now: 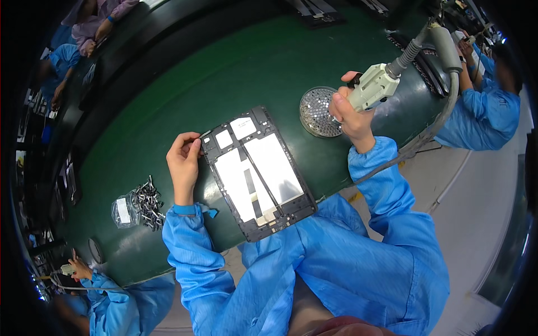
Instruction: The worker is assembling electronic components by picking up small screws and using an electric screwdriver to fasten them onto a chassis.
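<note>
An opened tablet [276, 168] lies tilted on the green bench before me, its near end reaching past the bench edge. Its black frame surrounds two silvery battery panels and white labels. My left hand [184, 162] is closed, thumb and fingers pinching the tablet's upper left corner. A pale green electric screwdriver [374, 87] with a grey cable is gripped in my right hand [354, 115]. The tool's tip is hidden by my fingers. Right beside that hand, partly under it, sits a round dish [319, 109] with a perforated plate of small shiny pieces, likely screws.
Left of the tablet lie a pile of small black-and-silver parts [148, 204] and a clear plastic bag [124, 211]. The grey cable [443, 120] loops along my right. Co-workers in blue sit at right [482, 112] and lower left [123, 302]. Dark panels [316, 14] lie at the far side.
</note>
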Motion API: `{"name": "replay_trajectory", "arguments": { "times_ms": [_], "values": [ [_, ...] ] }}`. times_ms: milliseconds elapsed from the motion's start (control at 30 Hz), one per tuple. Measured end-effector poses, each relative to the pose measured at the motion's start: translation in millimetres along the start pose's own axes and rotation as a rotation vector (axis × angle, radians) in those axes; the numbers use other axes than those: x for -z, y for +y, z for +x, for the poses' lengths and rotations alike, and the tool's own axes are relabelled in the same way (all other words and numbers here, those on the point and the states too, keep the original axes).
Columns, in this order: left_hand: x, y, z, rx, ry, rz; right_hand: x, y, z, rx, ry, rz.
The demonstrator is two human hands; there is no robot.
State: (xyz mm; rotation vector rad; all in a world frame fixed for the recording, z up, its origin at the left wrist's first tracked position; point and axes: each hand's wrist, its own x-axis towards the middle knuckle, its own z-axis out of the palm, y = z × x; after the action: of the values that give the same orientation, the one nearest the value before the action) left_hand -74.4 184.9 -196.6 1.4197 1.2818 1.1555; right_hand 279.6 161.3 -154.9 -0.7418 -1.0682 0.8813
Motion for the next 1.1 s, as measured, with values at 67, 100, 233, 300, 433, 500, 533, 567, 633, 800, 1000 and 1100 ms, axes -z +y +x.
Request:
{"name": "replay_trajectory", "arguments": {
  "times_ms": [67, 100, 233, 300, 433, 500, 533, 567, 633, 800, 1000, 1100],
  "values": [
    [-1, 3, 0, 0.004, 0.004, 0.006, 0, -1, 0, -0.007, -0.001, 0.000],
    [-2, 4, -1, 0.007, 0.009, 0.011, 0, 0, 0, -0.008, 0.002, 0.000],
    [0, 0, -1, 0.007, -0.002, 0.014, 0, 0, -1, -0.003, -0.003, -0.017],
    [0, 0, -1, 0.003, -0.002, 0.007, 0, 1, -1, -0.001, -0.002, -0.011],
    [0, -1, 0, 0.003, 0.003, 0.008, 2, 2, -2, 0.003, -0.038, 0.007],
    [-1, 1, 0, 0.005, 0.004, 0.001, 1, 3, -4, -0.006, -0.049, 0.045],
    [0, 1, -1, 0.007, 0.005, 0.002, 0, 4, -5, 0.014, 0.002, -0.011],
    [0, 1, -1, 0.004, 0.001, 0.001, -1, 4, -7, 0.034, 0.053, -0.067],
    [0, 1, -1, 0.002, -0.005, 0.000, -6, 8, -11, 0.098, 0.144, -0.190],
    [0, -1, -1, 0.011, -0.003, -0.001, -2, 8, -12, 0.137, 0.210, -0.273],
    [0, -3, 1, 0.006, -0.001, 0.012, 19, 8, 11, -0.147, -0.277, 0.227],
    [1, 1, -1, 0.016, 0.005, 0.013, 7, 8, -2, -0.039, -0.067, 0.024]
  ]
}}
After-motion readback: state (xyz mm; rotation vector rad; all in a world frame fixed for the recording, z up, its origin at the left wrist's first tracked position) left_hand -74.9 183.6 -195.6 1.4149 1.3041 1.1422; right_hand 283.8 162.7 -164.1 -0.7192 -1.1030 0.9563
